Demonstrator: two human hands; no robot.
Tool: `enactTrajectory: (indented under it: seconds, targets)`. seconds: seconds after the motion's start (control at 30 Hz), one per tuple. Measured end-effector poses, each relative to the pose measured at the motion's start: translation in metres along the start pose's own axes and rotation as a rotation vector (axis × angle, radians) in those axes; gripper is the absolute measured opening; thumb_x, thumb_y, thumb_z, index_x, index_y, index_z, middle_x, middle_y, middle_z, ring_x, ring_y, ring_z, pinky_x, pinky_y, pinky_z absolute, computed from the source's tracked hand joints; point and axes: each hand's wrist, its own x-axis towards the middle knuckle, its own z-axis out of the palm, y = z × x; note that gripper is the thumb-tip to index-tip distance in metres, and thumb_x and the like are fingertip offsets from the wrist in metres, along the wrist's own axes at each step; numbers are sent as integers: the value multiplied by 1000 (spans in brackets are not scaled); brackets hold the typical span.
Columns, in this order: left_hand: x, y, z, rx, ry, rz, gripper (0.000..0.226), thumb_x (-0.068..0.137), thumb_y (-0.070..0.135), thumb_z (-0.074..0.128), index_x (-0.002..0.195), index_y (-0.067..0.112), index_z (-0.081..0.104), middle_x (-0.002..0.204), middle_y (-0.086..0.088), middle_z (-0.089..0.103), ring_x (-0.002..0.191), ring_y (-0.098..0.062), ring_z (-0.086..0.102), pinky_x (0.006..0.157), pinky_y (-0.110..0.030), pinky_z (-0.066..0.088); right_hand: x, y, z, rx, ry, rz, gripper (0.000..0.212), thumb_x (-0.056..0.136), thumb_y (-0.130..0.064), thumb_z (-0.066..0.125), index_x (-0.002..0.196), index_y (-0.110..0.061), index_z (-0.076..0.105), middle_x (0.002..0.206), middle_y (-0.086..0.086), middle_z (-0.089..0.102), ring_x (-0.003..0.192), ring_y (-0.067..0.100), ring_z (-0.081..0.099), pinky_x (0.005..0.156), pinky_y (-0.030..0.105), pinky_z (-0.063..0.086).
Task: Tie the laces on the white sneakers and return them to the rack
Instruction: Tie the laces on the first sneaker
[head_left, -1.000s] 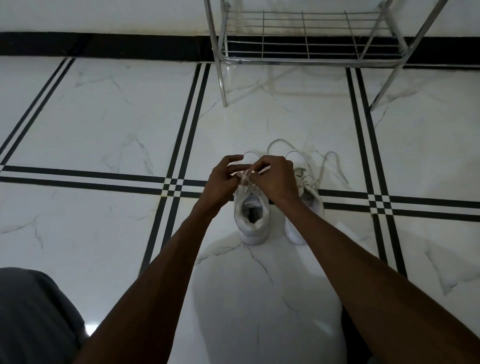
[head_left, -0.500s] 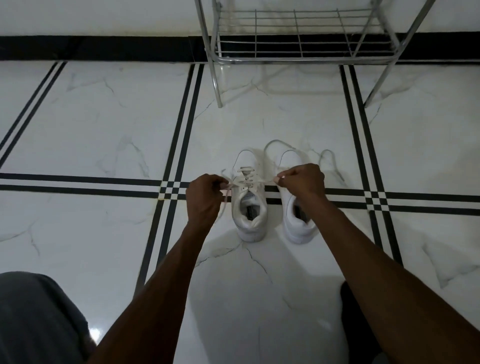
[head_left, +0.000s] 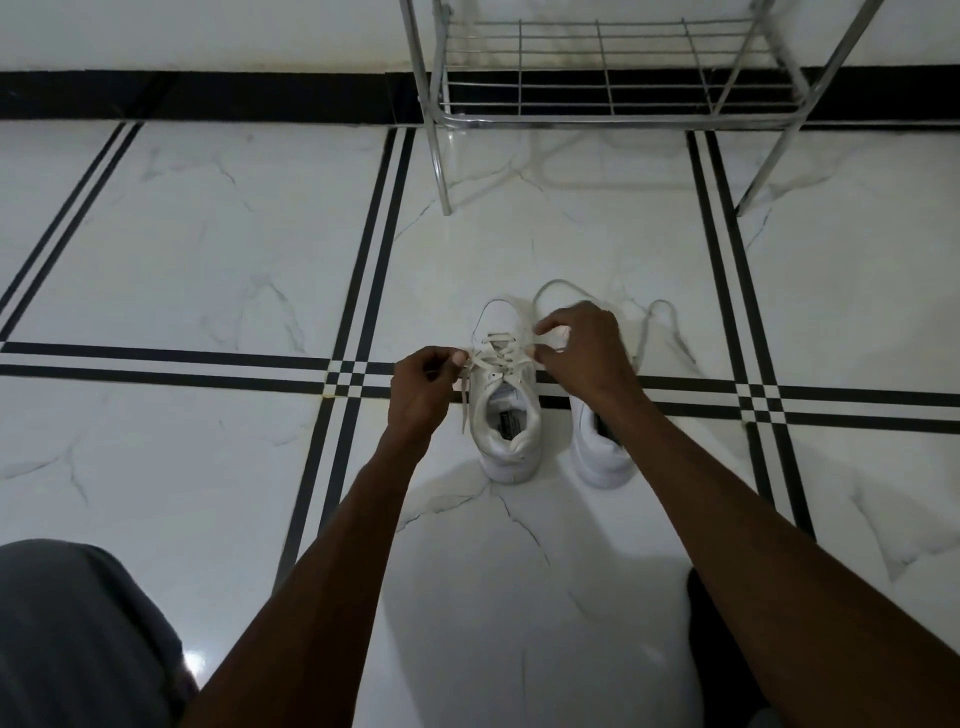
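Two white sneakers (head_left: 506, 415) are set side by side on the tiled floor (head_left: 208, 260), short of the metal rack (head_left: 613, 104). A lace end is pinched by the left hand (head_left: 421, 395); another is pinched by the right hand (head_left: 587, 353) over the left sneaker.

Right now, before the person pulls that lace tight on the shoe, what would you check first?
1. Left hand pinches a lace end beside the left sneaker: ok.
2. Right hand pinches the other end: ok.
3. Finished bow on this shoe: not ok, none shows.
4. Right sneaker tied: not ok, its laces trail loose on the floor.
5. Rack shelf free for the pair: ok for the part in view.
6. Sneaker flat on the floor: ok.
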Motion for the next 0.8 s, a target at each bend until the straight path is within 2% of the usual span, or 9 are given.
enactTrajectory:
  seconds: [0.07,0.13,0.2,0.27,0.37,0.43,0.5,0.57,0.8]
  targets:
    - [0,2,3,-46,-22,-17,22,98,19,64,109,1,72,94,-10,74,83,-14,70,62,-19,57,-3,-14,6,-67,-108,-132,34,63,-40,89,89,-21,78,101,3,72,99,24,65,92,44,49]
    - [1,2,5,-55,-22,-20,21,98,17,64,108,1,72,94,-11,74,83,-18,70,62,-21,58,-8,-26,14,-209,-212,-197,39,61,-45,87,92,-24,78,104,1,70,101,26,60,88,44,49]
    - [1,2,4,-50,-18,-15,19,98,16,64,107,1,73,92,-9,75,82,-16,71,63,-21,58,-13,-33,21,-295,-214,-213,34,66,-43,84,93,-23,76,99,2,69,96,26,59,81,40,50]
    - [0,2,3,-69,-25,-20,19,97,16,65,106,1,72,92,-10,74,82,-17,72,65,-23,59,-15,-35,24,-277,-164,-221,18,75,-32,77,87,-20,75,89,2,70,88,26,63,73,38,52]
    - [-1,3,1,-68,-17,-20,20,97,15,65,106,-2,71,91,-10,73,79,-13,69,61,-15,54,-13,-35,21,-93,-87,-79,7,81,-20,66,80,-13,70,80,3,72,76,22,67,66,35,55]
    - [-1,1,0,-69,-8,-27,20,97,13,65,107,-3,71,90,-11,72,77,-10,68,59,-12,53,-6,-31,14,29,2,98,8,83,-17,63,83,-11,68,84,6,73,79,22,68,68,30,53]
    - [-2,0,-1,-63,-8,-20,19,97,12,65,107,-3,71,90,-10,72,76,-9,67,59,-12,52,1,-20,7,56,52,233,17,85,-16,63,96,-5,70,96,11,75,94,25,69,75,26,48]
    - [-3,0,-1,-56,-11,-12,17,97,11,65,107,-1,72,89,-8,72,72,-4,68,59,-11,52,4,-11,0,65,41,291,29,84,-16,66,110,-3,64,107,13,72,105,28,66,79,25,44]
    - [0,0,-5,27,-25,-9,17,93,18,71,105,9,79,93,-4,78,83,-10,70,73,-17,53,-4,0,-9,108,33,208,57,86,-26,75,128,-2,46,102,16,70,97,28,65,84,35,50]
